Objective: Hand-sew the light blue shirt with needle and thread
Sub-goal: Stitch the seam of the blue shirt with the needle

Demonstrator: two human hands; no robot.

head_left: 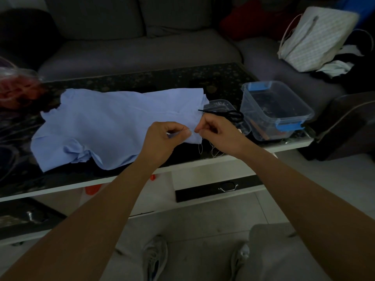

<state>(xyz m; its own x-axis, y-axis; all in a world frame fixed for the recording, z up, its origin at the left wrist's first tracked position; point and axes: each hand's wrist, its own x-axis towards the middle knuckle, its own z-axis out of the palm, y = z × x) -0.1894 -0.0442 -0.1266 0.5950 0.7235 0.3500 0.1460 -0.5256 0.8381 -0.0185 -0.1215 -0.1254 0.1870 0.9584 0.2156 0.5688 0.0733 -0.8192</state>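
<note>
Pinches right corner of light blue cloth shirt point(113, 126) in left hand point(162, 140); nips thin needle point(195, 130) just right of it in right hand point(219, 130).

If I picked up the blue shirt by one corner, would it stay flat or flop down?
Probably flop: the shirt lies in soft wrinkles and bunched folds. Likely light too, since the left hand holds its corner with a fingertip pinch. It might slide on the glossy table.

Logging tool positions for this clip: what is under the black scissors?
The black scissors lie on a clear plastic lid. Its left edge is covered by the light blue shirt, its near part by the right hand.
</note>
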